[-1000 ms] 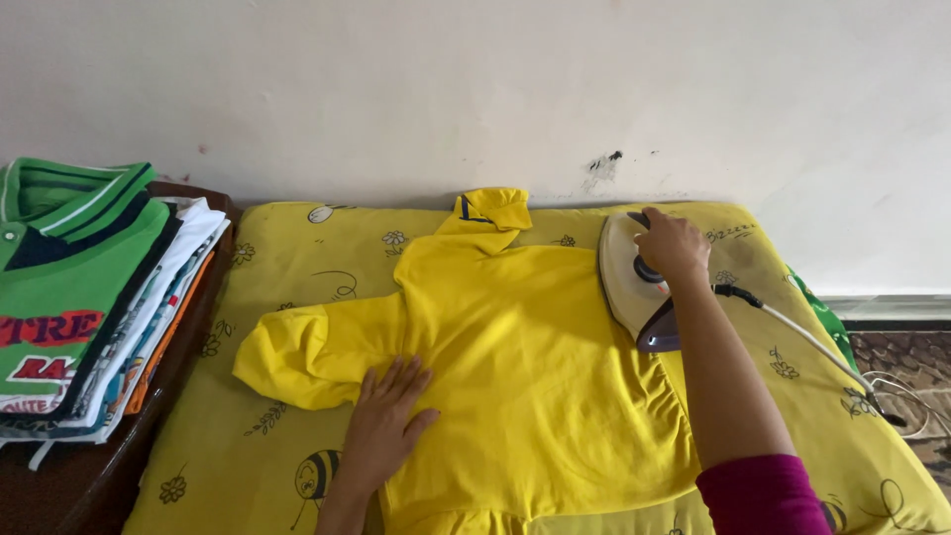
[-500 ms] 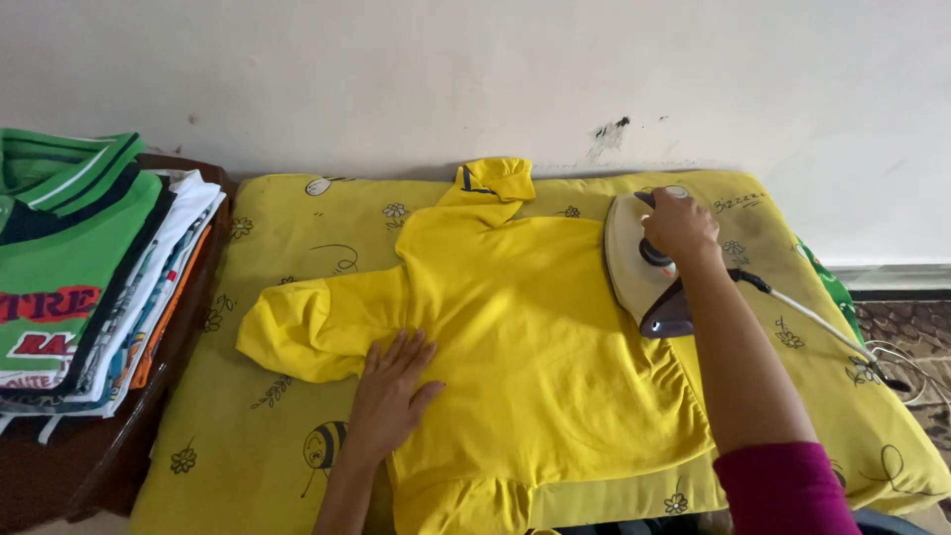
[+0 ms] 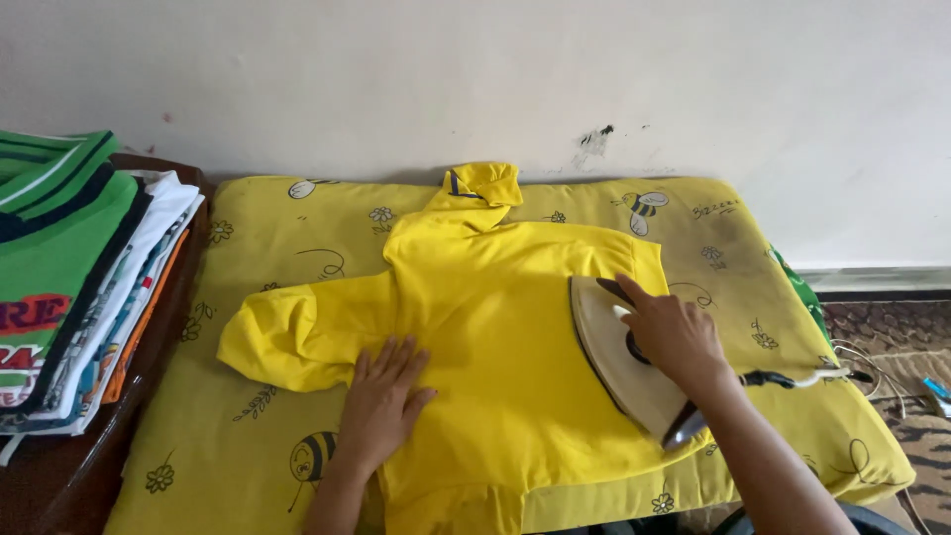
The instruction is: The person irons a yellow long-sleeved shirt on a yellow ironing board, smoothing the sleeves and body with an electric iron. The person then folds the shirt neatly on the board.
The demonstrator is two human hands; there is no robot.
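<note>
A yellow polo shirt [image 3: 485, 297] lies flat on a yellow pad printed with bees and flowers [image 3: 258, 233], collar toward the wall. My left hand [image 3: 381, 396] presses flat on the shirt near its left sleeve, fingers spread. My right hand [image 3: 669, 332] grips the handle of a cream-coloured iron [image 3: 614, 357] that rests on the shirt's right side, tip pointing toward the collar. The iron's cord [image 3: 802, 376] trails off to the right.
A stack of folded clothes [image 3: 69, 277], green shirts on top, sits on a dark wooden table [image 3: 59, 476] at the left. A white wall runs behind the pad. A patterned rug [image 3: 892, 337] and loose cables lie on the floor at right.
The iron and my right hand have slid from the shirt's right shoulder down and inward onto its body. My left hand has stayed flat near the left sleeve.
</note>
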